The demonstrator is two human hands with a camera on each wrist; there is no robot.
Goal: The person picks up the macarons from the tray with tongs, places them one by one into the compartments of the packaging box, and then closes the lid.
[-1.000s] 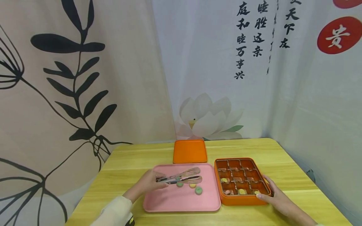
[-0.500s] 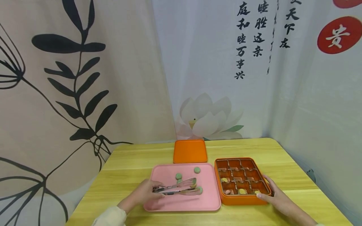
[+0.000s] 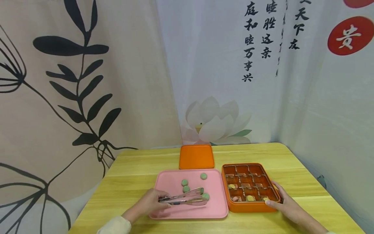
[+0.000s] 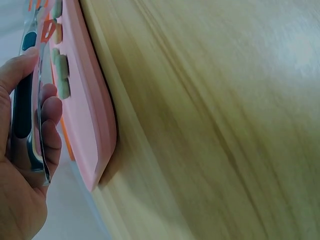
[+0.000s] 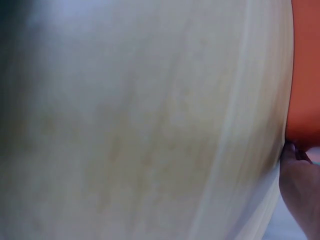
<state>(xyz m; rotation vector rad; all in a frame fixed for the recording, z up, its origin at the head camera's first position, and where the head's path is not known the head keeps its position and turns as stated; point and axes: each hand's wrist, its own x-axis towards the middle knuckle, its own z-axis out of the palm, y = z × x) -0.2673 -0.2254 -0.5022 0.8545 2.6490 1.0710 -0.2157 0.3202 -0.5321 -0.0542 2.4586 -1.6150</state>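
Note:
My left hand (image 3: 149, 201) grips a pair of tongs (image 3: 175, 202) with dark handle grips and a see-through turner-like head, also in the left wrist view. The tongs' two arms stand apart, low over a pink tray (image 3: 169, 213). Green macarons (image 3: 203, 176) lie on the tray, one (image 3: 205, 196) right by the tongs' tips. A tan macaron (image 4: 58, 34) shows in the left wrist view; from the head the tongs mostly cover it. My right hand (image 3: 287, 206) holds the near right corner of an orange box (image 3: 252, 208), thumb at the front rim and fingers along its side.
A clear divider splits the box into compartments; yellow macarons (image 3: 250, 198) and a pink one (image 3: 235, 199) sit in its nearer ones. Behind the tray lies a flat orange lid (image 3: 196, 157). All stands on a yellow wooden table (image 3: 131, 182) before a printed curtain (image 3: 140, 81).
My left hand has drawn back toward me and slightly left with the tongs, uncovering green macarons at the tray's far side. The tongs now reach lower over the tray. The right hand has stayed on the box.

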